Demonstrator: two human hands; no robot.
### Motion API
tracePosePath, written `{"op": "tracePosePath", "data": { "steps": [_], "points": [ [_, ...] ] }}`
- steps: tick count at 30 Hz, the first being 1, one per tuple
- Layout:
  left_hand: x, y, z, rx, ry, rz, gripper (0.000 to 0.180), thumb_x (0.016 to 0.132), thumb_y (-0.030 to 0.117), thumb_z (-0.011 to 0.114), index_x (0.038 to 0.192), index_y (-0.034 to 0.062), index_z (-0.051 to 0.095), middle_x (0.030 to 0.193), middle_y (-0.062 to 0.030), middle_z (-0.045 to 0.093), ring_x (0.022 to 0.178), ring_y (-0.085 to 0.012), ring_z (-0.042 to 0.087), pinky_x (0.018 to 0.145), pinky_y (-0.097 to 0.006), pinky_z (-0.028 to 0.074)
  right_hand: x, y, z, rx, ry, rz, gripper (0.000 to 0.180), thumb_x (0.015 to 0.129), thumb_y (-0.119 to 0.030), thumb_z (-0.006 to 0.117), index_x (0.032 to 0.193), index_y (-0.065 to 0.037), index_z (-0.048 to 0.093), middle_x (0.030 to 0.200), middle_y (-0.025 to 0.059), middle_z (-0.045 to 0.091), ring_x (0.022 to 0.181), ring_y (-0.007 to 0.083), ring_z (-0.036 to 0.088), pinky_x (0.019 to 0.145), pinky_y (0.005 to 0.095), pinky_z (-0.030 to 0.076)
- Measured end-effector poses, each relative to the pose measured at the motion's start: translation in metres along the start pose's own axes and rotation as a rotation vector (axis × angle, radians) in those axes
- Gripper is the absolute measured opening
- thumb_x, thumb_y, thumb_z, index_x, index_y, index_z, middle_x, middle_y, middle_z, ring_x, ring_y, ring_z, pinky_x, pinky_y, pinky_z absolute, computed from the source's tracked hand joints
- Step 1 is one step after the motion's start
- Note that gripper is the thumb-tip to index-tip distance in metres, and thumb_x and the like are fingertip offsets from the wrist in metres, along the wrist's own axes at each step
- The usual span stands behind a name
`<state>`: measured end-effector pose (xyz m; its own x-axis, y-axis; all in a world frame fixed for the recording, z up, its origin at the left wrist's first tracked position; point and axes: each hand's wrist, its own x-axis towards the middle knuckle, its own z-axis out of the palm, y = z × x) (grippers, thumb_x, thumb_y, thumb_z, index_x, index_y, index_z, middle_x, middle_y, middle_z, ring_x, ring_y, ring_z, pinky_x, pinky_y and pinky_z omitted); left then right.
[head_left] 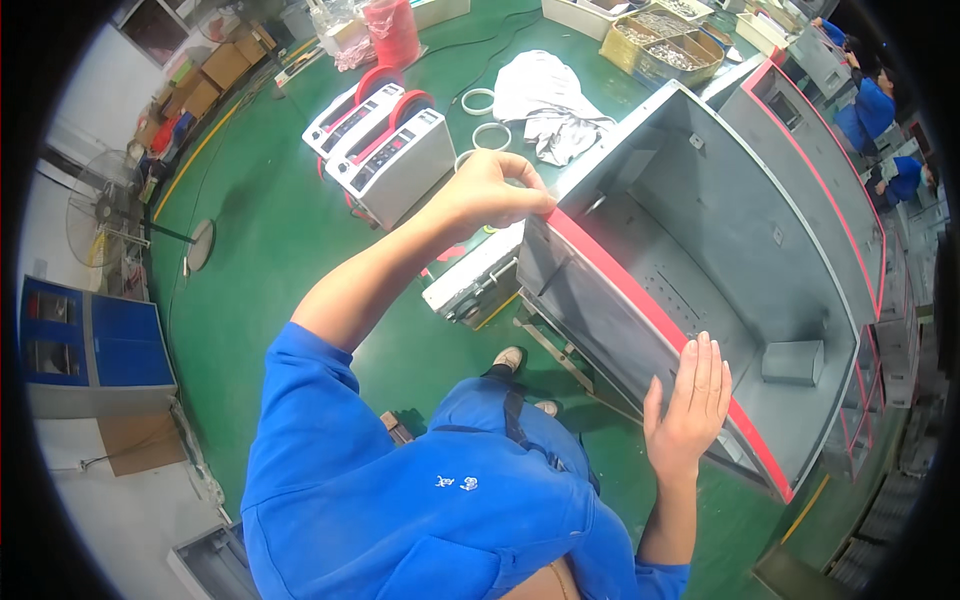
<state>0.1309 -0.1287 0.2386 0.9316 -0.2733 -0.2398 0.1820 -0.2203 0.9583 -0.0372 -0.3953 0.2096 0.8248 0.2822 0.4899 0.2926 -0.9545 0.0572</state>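
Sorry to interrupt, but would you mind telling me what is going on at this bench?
A person in a blue work shirt is working on the red strip that runs along the near edge of a grey metal cabinet. The left hand pinches the strip at the cabinet's far corner. The right hand lies flat, fingers spread, on the strip nearer its other end. Two white tape dispensers with red rolls stand on the green floor behind, with loose white rings beside them.
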Motion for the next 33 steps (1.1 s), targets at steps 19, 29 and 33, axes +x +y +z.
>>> {"op": "tracePosePath", "data": {
  "steps": [19, 29, 33],
  "points": [
    [-0.003, 0.0, 0.005, 0.1, 0.035, 0.057, 0.015, 0.069, 0.012, 0.067, 0.076, 0.0037, 0.057, 0.061, -0.001, 0.057, 0.048, -0.001, 0.041, 0.04, -0.017, 0.026, 0.0, 0.0, 0.001, -0.011, 0.011, 0.012, 0.047, 0.076, -0.011, 0.056, 0.119, 0.003, 0.045, 0.12, 0.0195, 0.048, 0.111, 0.0315, 0.047, 0.094, 0.0433, 0.035],
    [-0.013, -0.01, 0.012, 0.027, 0.129, 0.164, 0.031, 0.074, 0.015, 0.065, 0.098, 0.0023, 0.05, 0.081, -0.0026, 0.051, 0.053, -0.0047, 0.048, 0.04, -0.017, 0.033, -0.001, -0.004, 0.004, -0.02, 0.04, 0.019, 0.044, 0.077, -0.011, 0.055, 0.118, 0.003, 0.046, 0.119, 0.0188, 0.049, 0.11, 0.0311, 0.048, 0.094, 0.0424, 0.035],
    [-0.012, -0.028, 0.007, -0.236, 0.076, 0.083, 0.028, 0.082, 0.018, 0.056, 0.104, 0.002, 0.048, 0.079, -0.0032, 0.05, 0.053, -0.007, 0.048, 0.039, -0.018, 0.034, 0.0, -0.006, 0.005, -0.027, 0.042, 0.032, 0.044, 0.077, -0.01, 0.055, 0.118, 0.003, 0.046, 0.12, 0.019, 0.049, 0.11, 0.0315, 0.048, 0.095, 0.0434, 0.034]
  ]
}}
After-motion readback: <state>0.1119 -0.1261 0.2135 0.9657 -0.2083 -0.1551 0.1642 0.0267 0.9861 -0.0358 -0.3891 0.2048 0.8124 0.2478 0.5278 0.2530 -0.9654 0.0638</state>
